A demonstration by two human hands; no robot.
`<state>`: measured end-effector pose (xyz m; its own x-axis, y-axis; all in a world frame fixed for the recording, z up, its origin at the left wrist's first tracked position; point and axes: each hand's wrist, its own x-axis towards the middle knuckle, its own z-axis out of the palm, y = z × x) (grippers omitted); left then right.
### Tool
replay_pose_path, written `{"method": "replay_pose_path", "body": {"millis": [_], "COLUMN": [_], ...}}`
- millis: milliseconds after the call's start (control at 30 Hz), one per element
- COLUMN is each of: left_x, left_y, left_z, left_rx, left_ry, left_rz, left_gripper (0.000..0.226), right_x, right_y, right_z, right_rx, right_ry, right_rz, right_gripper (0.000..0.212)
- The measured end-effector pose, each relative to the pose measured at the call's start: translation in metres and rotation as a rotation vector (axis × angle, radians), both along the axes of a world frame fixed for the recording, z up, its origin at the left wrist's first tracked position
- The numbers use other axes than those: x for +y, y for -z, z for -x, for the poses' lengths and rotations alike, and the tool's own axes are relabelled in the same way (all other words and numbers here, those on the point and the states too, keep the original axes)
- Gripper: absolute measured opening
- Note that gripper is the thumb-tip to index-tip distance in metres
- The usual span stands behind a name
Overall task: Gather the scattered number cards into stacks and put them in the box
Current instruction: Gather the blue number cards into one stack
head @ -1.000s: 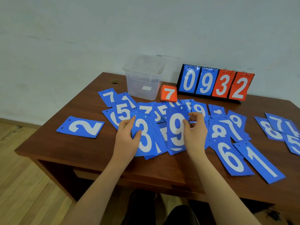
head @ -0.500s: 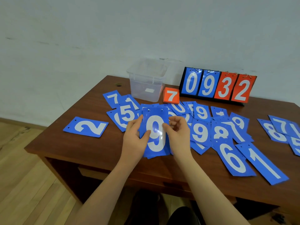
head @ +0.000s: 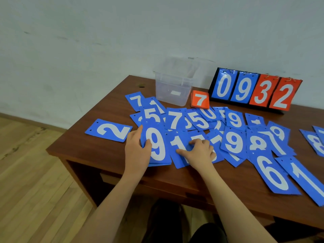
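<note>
Blue 9 stack point(head: 156, 146) now left; right hand point(head: 199, 150) reaches 1 card point(head: 178, 146).

Blue cards with white numerals across my red-brown counter.

The scattered number cards point(head: 233, 143) are bright blue with white digits; the stack point(head: 157, 146) at lower centre shows a white 9. One small card pile point(head: 200, 101) is orange-red with a white 7. The box point(head: 173, 88) is clear, frosted plastic with a white label. The scoreboard point(head: 254, 92) at upper right is black, two panels blue, two orange-red, all white-numbered. The wall is pale grey-blue, the floor light wood.
</note>
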<state>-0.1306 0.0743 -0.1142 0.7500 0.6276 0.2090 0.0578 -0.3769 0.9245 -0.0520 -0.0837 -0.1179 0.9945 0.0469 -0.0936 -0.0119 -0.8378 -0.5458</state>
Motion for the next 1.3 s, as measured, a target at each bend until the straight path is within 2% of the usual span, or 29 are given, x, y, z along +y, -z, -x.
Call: {"method": "replay_pose_path", "body": {"millis": [67,133,267,467,600,733,933,1000,1033,1133,1167,1233,1300], "left_x": [0.0,0.0,-0.002,-0.006,-0.011,-0.021,-0.022,-0.019,-0.018,-0.018,-0.019,-0.022,-0.023], "left_y": [0.001,0.002,0.002,0.003,-0.002,-0.009,-0.008,-0.003,-0.001,0.004,0.005,0.008,0.009], "left_z": [0.0,0.001,0.002,0.002,0.002,-0.002,-0.004,-0.004,-0.005,-0.006,-0.006,-0.006,-0.005], "left_rx": [-0.005,-0.027,-0.075,-0.119,-0.156,-0.228,-0.255,-0.25,-0.239,-0.183,-0.169,-0.152,-0.143], "left_ry": [0.011,0.021,0.041,0.055,0.097,0.169,0.171,0.147,0.137,0.104,0.101,0.102,0.097], "left_rz": [0.002,-0.011,-0.032,-0.04,-0.016,0.045,0.009,0.041,0.059,0.053,0.05,0.043,0.026], "left_gripper": [0.049,0.049,0.048,0.049,0.049,0.049,0.059,0.059,0.059,0.058,0.058,0.058,0.058], "right_x": [0.002,0.002,-0.006,-0.019,-0.011,0.004,-0.003,-0.017,-0.025,-0.046,-0.05,-0.054,-0.055], "right_y": [-0.003,-0.005,-0.004,-0.02,-0.023,-0.023,-0.017,-0.013,-0.009,0.001,0.005,0.008,0.007], "right_z": [-0.002,-0.003,0.005,0.016,0.021,0.027,0.034,0.032,0.027,0.016,0.013,0.013,0.016], "right_rx": [0.035,0.022,-0.151,-0.429,-0.363,-0.299,-0.189,-0.165,-0.168,-0.185,-0.166,-0.121,-0.152], "right_ry": [0.014,0.018,0.019,0.142,0.156,0.104,-0.092,-0.112,-0.116,-0.206,-0.254,-0.324,-0.335], "right_rz": [-0.007,-0.085,-0.339,-0.729,-0.908,-0.937,-0.777,-0.699,-0.585,-0.005,0.128,0.242,0.246], "right_gripper": [0.064,0.053,0.024,0.017,0.018,0.018,0.017,0.025,0.032,0.052,0.054,0.054,0.05]}}
